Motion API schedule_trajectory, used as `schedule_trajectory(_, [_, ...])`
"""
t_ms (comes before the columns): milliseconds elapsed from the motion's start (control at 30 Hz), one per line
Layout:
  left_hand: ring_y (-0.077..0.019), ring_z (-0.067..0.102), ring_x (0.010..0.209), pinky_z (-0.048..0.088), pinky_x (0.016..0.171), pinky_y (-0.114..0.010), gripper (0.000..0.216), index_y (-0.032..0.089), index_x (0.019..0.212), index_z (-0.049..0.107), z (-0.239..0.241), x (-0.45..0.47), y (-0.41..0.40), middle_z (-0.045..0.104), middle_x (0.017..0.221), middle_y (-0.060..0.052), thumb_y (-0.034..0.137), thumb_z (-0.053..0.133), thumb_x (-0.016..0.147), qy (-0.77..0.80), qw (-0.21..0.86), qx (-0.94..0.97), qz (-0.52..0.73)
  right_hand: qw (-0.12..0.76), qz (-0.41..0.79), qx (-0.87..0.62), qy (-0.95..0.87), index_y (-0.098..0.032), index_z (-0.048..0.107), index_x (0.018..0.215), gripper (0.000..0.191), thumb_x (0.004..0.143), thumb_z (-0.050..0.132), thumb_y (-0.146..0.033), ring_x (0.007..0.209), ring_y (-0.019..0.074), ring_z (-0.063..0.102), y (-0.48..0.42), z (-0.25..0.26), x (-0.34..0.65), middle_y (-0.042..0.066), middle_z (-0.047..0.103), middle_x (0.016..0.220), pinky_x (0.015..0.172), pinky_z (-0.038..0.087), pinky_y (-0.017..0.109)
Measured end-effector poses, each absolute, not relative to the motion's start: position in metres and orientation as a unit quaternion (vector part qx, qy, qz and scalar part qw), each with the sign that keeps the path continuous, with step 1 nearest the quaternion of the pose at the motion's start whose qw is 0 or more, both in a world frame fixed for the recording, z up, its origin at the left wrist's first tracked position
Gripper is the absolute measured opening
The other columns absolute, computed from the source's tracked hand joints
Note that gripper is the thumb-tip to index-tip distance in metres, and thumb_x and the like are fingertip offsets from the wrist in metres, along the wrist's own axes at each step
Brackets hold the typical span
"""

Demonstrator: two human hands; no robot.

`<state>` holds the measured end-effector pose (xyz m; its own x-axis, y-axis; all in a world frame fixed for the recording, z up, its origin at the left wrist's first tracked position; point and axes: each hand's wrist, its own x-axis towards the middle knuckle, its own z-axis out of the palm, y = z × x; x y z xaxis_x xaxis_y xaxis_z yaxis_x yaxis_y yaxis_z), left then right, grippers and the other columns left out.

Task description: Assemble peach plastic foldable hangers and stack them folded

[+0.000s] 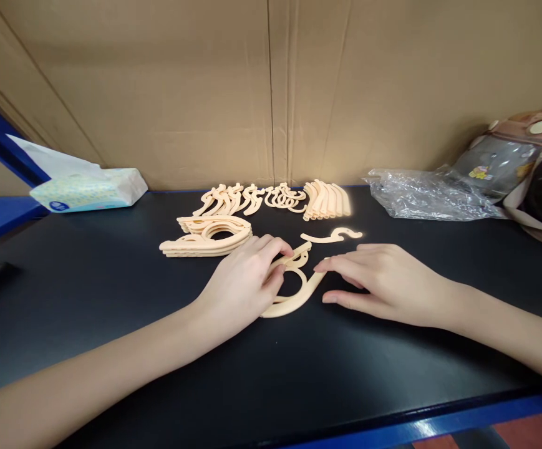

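A pale orange plastic hanger part (299, 293), curved with a ring opening, lies flat on the black table (111, 293) between my hands. My left hand (245, 284) rests on its left side, fingers curled and pinching it. My right hand (385, 280) lies flat beside its right end, fingertips touching the edge. A single hook-shaped piece (331, 236) lies just behind the hands. A stack of assembled pieces (208, 237) sits to the left of it. Farther back, rows of loose parts (275, 198) are laid out.
A tissue pack (88, 189) lies at the back left by a blue frame. A crumpled clear plastic bag (430, 194) and a bottle with a brown lid (509, 156) stand at the back right. A cardboard wall (271, 87) closes the rear. The table's blue front edge (439, 427) runs below.
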<state>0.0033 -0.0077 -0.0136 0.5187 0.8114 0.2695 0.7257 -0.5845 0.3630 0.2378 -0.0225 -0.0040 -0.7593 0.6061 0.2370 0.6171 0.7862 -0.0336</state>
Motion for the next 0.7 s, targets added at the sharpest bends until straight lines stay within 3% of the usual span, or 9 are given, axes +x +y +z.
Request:
schedule_trajectory(133, [-0.0197,0.057,0.088,0.044,0.077,-0.034,0.019,0.018,0.1,0.063,-0.01,-0.001,-0.002,0.066,0.098,-0.001,0.013,0.045,0.095,0.396,-0.002,0.899,0.185,0.123,0.026,-0.343,-0.931,-0.021,0.063,0.102,0.027,0.095,0.048,-0.042,0.064,0.0131,0.058,-0.019,-0.001,0.242,-0.002,0.065,0.075,0.061,0.038,0.026])
schedule_trajectory(267, [-0.022,0.059,0.089,0.043,0.076,-0.036,0.023,0.017,0.102,0.066,-0.004,-0.004,0.0,0.068,0.1,-0.002,0.006,0.05,0.091,0.347,-0.082,0.926,0.121,0.147,0.078,-0.36,-0.918,-0.021,0.066,0.094,0.028,0.095,0.048,-0.042,0.057,0.0094,0.053,-0.015,0.002,0.247,-0.004,0.057,0.065,0.057,0.038,0.023])
schedule_trajectory(367, [-0.0203,0.06,0.084,0.042,0.071,-0.034,0.023,0.017,0.098,0.066,0.0,-0.005,-0.001,0.068,0.096,-0.001,0.003,0.049,0.089,0.329,-0.088,0.934,0.108,0.17,-0.012,-0.423,-0.89,-0.02,0.065,0.11,0.03,0.094,0.05,-0.041,0.065,0.0125,0.059,-0.007,-0.001,0.252,-0.001,0.061,0.075,0.06,0.041,0.025])
schedule_trajectory(500, [-0.0192,0.06,0.077,0.041,0.067,-0.031,0.019,0.016,0.094,0.065,0.0,-0.005,-0.002,0.068,0.088,-0.001,0.006,0.049,0.09,0.321,-0.104,0.935,0.111,0.118,-0.124,-0.477,-0.862,-0.017,0.062,0.121,0.038,0.094,0.048,-0.041,0.086,0.0209,0.064,0.004,-0.008,0.258,0.006,0.066,0.097,0.066,0.045,0.03])
schedule_trajectory(700, [-0.0196,0.061,0.076,0.042,0.065,-0.031,0.018,0.016,0.088,0.064,0.0,-0.007,0.0,0.068,0.085,-0.002,0.004,0.05,0.088,0.309,-0.129,0.936,0.107,0.073,-0.112,-0.523,-0.842,-0.021,0.067,0.098,0.032,0.096,0.042,-0.042,0.08,0.0192,0.063,0.006,-0.006,0.259,0.004,0.062,0.091,0.06,0.043,0.029])
